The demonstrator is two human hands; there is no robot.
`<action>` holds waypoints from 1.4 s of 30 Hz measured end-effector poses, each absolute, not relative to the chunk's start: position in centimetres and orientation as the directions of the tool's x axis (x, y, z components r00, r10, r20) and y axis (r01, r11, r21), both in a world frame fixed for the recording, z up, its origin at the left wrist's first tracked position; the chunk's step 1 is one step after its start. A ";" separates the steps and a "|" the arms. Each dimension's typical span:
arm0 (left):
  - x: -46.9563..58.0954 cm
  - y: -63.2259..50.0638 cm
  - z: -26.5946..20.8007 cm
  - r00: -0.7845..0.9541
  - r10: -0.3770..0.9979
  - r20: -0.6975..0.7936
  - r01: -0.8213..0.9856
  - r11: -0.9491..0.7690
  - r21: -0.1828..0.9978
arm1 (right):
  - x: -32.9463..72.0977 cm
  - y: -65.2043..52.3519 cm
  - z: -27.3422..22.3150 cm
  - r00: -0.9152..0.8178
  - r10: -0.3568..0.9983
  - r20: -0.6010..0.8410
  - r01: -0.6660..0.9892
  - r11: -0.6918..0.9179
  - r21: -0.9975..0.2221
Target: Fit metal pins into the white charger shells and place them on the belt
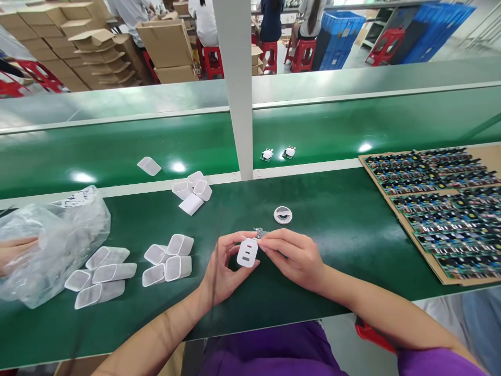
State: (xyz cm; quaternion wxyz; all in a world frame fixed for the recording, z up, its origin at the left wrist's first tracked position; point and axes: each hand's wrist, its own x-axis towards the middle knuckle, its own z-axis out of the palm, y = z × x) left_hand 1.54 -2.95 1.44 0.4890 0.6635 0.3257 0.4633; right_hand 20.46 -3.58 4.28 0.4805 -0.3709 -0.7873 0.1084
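My left hand [229, 266] is closed round a white USB charger [247, 253], its face with several port slots turned towards me. My right hand [293, 256] is pinched at the charger's upper right corner; what lies between those fingertips is hidden. Just beyond the fingertips shows a small grey cluster of bits [261, 233], too small to name. A round white-rimmed disc [282, 214] lies on the green bench behind my right hand.
White open-ended sleeves [179, 259] lie in groups on the left. Another person's hand [18, 253] is at a clear plastic bag [58, 240]. Circuit boards [450, 209] fill cardboard on the right. A white post [239, 94] rises beyond two small white parts [289, 152].
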 end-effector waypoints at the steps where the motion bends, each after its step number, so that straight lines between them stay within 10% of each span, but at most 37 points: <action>1: 1.5 -2.9 1.3 0.347 0.869 0.352 -0.001 -0.375 0.927 | 20.4 -3.7 4.3 -0.261 0.687 0.678 0.496 0.698 -0.516; 14: 0.8 -2.4 0.6 0.191 0.803 0.565 0.132 -0.591 0.796 | 18.1 -5.6 3.3 -0.194 0.820 0.539 0.248 0.573 -0.781; 20: 1.2 -3.0 1.2 0.251 0.950 0.183 -0.024 -0.183 0.983 | 19.0 -4.0 3.3 -0.253 0.910 0.329 0.068 0.356 -0.932; 27: 2.1 -2.8 1.7 0.285 0.956 -0.064 -0.069 0.087 0.994 | 19.1 -2.8 3.0 -0.110 0.965 0.239 0.174 0.256 -0.951; 42: 2.6 -4.1 1.5 0.302 0.952 0.044 -0.098 -0.014 0.995 | 18.9 -2.9 3.6 -0.025 0.893 0.449 0.267 0.438 -0.858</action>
